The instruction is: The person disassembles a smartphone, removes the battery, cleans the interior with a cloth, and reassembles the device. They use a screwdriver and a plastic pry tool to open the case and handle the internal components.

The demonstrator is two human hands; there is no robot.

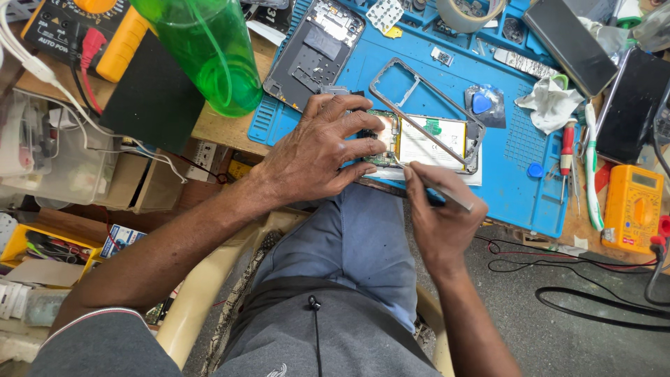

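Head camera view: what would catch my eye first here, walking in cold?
Most likely the opened phone at the near edge of the blue work mat, pinned by the left hand while the right hand holds thin metal tweezers to its circuit board. Next, the bright green plastic bottle at upper left, and the yellow multimeter far right.

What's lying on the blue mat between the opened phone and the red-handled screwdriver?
In the head view, a clear packet with a blue pick and a small blue cap lie there.

Blue work mat, translucent green bottle, yellow multimeter, white battery, red-handled screwdriver.
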